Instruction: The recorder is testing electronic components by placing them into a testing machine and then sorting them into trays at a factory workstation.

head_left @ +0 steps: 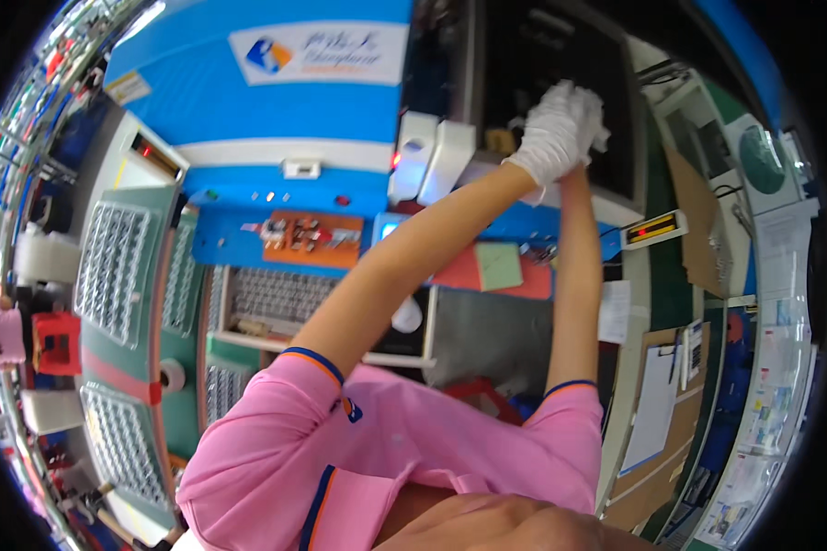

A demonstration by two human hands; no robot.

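— Looming at the top, a dark machine opening (560, 55) is seen above a blue bench (248, 197) with grey part trays (110, 266). What is reached into it?

— Both white-gloved hands are stretched inside. The left hand (549, 138) is overlapped with the right hand (590, 115).

— Are the fingers spread or closed?

— That cannot be told; something small and tan (499, 140) is seen just beside the left glove.

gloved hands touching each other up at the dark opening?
Touching. The head view shows the left hand and right hand pressed together, white gloves overlapping with no gap, inside the dark opening.
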